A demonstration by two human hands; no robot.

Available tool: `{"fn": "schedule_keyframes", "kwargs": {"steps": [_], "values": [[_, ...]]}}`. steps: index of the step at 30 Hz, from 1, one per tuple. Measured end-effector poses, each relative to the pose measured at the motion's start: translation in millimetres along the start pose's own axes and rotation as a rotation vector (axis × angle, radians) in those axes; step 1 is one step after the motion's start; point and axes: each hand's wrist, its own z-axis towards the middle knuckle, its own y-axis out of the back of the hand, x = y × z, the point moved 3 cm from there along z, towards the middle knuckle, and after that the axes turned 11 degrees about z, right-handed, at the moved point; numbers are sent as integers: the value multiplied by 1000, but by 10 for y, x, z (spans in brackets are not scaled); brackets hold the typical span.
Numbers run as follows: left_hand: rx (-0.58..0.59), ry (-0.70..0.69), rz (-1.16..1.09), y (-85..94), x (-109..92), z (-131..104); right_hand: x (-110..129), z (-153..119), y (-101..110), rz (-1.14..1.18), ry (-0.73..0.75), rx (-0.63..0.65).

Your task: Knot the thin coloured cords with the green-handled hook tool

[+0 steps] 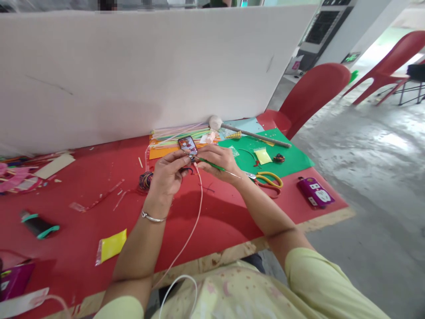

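Observation:
My left hand (pixel 171 172) is closed in a pinch on a small dark piece (pixel 191 158) whose shape is too small to tell. My right hand (pixel 219 161) meets it from the right, fingers closed round a green-handled tool (pixel 212 165) with a thin metal shaft that points back toward my right wrist. Just beyond the fingertips, a phone (pixel 187 145) with a lit screen lies near the straws. A pink cable (pixel 201 199) runs down from between the hands toward my lap. Left of my left hand sits a coil of dark multicoloured cord (pixel 145 180).
Scissors (pixel 268 180), a green sheet (pixel 295 159) and a purple pack (pixel 315 192) lie to the right. Pale straws (pixel 179 133) and a grey stick with a white ball (pixel 215 122) lie behind. A yellow packet (pixel 113 246) and black-teal tool (pixel 39 226) are left. A white partition (pixel 133 66) stands behind.

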Motion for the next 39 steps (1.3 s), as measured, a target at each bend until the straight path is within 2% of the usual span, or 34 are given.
{"fn": "schedule_keyframes", "kwargs": {"steps": [5,10,12,16,18,20,23,29,31,33,36,39], "values": [[-13,-7,6,28,-31,-4,56,-5,21,-169,78,30],[66,62,30,12,1,-5,56,23,23,-79,79,8],[27,-11,93,2,40,4,39,34,13,-20,31,-3],[-237,-383,286,-16,81,-15,88,11,-91,-86,-103,-53],[-291,-425,268,-38,103,-29,155,-29,-170,-205,-147,-86],[-242,-324,141,-60,120,-23,215,-74,-242,-305,-142,-96],[-92,-73,-47,-83,105,-21,217,-135,-283,-347,-75,-105],[174,205,-156,-82,-28,-95,32,-167,-204,-123,153,-120],[219,244,-159,-67,-49,-100,2,-136,-149,-76,209,-120],[234,243,-138,-34,-61,-80,-9,-82,-83,-18,212,-62],[209,205,-72,38,-69,-31,-7,6,24,61,122,70],[180,176,-19,89,-73,-1,24,52,119,102,79,103]]}}
